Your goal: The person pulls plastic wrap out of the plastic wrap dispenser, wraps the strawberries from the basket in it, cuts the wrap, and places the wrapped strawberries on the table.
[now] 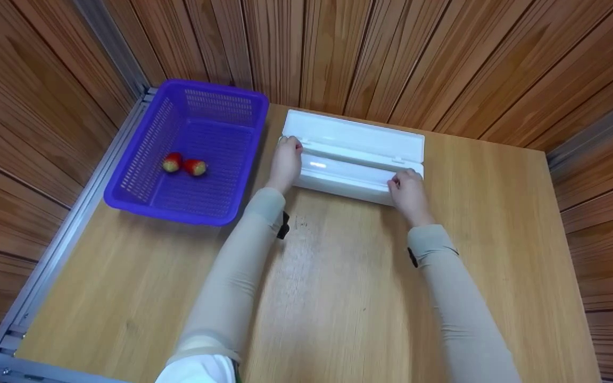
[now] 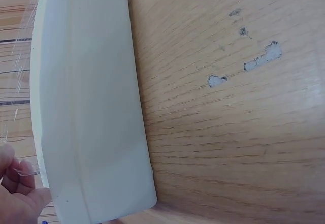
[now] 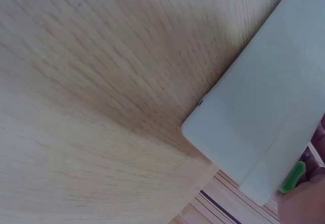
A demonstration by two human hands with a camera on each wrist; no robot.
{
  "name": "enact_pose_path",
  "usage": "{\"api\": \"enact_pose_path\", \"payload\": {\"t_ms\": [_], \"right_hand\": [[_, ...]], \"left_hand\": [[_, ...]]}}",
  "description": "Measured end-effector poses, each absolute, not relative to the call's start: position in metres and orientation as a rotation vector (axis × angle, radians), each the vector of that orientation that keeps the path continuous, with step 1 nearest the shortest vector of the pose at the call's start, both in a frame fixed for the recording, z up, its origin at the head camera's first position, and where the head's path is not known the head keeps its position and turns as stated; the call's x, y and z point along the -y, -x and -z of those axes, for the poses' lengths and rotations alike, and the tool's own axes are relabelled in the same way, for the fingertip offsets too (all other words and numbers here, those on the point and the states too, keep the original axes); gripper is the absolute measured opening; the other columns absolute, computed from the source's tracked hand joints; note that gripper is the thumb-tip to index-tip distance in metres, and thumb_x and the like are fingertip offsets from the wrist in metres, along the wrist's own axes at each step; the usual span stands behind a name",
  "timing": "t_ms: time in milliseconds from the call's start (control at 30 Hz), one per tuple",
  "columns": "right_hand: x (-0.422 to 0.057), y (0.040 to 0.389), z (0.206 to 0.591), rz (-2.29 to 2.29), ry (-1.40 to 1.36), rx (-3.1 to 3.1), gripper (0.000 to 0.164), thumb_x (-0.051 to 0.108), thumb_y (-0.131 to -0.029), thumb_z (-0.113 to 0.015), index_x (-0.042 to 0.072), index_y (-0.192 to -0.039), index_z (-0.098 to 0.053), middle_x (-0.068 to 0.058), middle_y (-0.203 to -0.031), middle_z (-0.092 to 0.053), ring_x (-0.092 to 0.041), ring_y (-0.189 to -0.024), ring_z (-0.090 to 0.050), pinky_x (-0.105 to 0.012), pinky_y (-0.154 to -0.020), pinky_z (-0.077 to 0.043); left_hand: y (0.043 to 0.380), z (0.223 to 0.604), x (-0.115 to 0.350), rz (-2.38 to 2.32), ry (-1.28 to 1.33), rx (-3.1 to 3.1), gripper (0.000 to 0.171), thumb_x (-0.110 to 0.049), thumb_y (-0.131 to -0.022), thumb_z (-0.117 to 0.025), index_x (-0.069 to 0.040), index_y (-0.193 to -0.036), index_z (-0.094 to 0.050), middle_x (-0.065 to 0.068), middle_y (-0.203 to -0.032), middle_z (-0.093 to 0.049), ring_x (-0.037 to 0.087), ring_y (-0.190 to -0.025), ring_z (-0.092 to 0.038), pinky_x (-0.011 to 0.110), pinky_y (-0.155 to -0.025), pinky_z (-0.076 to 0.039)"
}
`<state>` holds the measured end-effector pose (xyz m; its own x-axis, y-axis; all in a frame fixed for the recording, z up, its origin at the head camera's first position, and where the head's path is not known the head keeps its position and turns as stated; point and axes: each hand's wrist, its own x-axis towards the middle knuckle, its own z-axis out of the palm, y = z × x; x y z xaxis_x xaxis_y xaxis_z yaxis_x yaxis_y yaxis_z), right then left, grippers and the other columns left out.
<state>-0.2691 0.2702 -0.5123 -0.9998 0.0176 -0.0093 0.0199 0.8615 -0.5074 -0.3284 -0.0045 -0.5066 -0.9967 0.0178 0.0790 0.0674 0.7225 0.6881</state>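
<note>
A long white cling film dispenser [image 1: 338, 186] stands near the back of the table with its lid [image 1: 354, 133] raised. At its left end my left hand [image 1: 287, 162] pinches the edge of the clear cling film [image 2: 20, 76], which stretches along the dispenser in the left wrist view. My right hand [image 1: 412, 197] is at the right end, thumb and fingers curled together at the film's other side; the film there is hardly visible. A small green piece [image 3: 293, 177] shows beside the right fingers at the dispenser's edge.
A purple plastic basket [image 1: 173, 213] stands to the left, with two red-and-yellow fruit-like items [image 1: 195, 167] inside. Wooden panel walls [image 1: 338, 53] enclose the table [image 1: 338, 298]. A metal rail [image 1: 80, 229] runs along the left edge.
</note>
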Motion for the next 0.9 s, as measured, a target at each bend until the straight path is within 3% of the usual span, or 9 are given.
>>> {"api": "enact_pose_path", "payload": {"t_ms": [333, 533, 767, 900], "right_hand": [[-0.2686, 0.2751, 0.5115, 0.751, 0.065, -3.191, 0.015, 0.011, -0.089, -0.047, -0.002, -0.089, -0.056, -0.015, -0.09, -0.054, -0.03, -0.088, -0.042, -0.04, -0.077, -0.037], [-0.2685, 0.278, 0.5064, 0.733, 0.015, -3.168, 0.014, 0.011, -0.09, -0.044, 0.002, -0.09, -0.054, -0.013, -0.087, -0.057, -0.03, -0.083, -0.049, -0.041, -0.076, -0.041], [-0.2688, 0.2796, 0.503, 0.822, -0.059, -3.051, 0.017, 0.014, -0.091, -0.042, 0.002, -0.102, -0.048, -0.013, -0.094, -0.053, -0.028, -0.089, -0.05, -0.041, -0.08, -0.043], [-0.2704, 0.2787, 0.5056, 0.792, -0.008, -3.077, 0.023, 0.005, -0.087, -0.043, -0.004, -0.108, -0.047, -0.019, -0.1, -0.05, -0.032, -0.096, -0.047, -0.043, -0.085, -0.042]], "left_hand": [[0.3272, 0.505, 0.0051, 1.149, 0.058, 2.863, 0.011, -0.01, -0.09, -0.044, -0.005, -0.092, -0.053, 0.008, -0.093, -0.052, 0.018, -0.086, -0.05, 0.029, -0.076, -0.044], [0.3264, 0.5054, 0.0054, 1.139, 0.058, 2.876, 0.012, -0.012, -0.091, -0.044, -0.005, -0.092, -0.053, 0.008, -0.092, -0.052, 0.018, -0.086, -0.05, 0.029, -0.075, -0.044], [0.3261, 0.5055, 0.0054, 1.143, 0.066, 2.856, 0.012, -0.011, -0.09, -0.044, -0.004, -0.092, -0.053, 0.009, -0.092, -0.053, 0.019, -0.085, -0.051, 0.029, -0.075, -0.044], [0.3249, 0.5062, 0.0058, 1.139, 0.085, 2.847, 0.011, -0.011, -0.09, -0.045, -0.004, -0.091, -0.053, 0.009, -0.091, -0.052, 0.02, -0.085, -0.049, 0.029, -0.075, -0.043]]}}
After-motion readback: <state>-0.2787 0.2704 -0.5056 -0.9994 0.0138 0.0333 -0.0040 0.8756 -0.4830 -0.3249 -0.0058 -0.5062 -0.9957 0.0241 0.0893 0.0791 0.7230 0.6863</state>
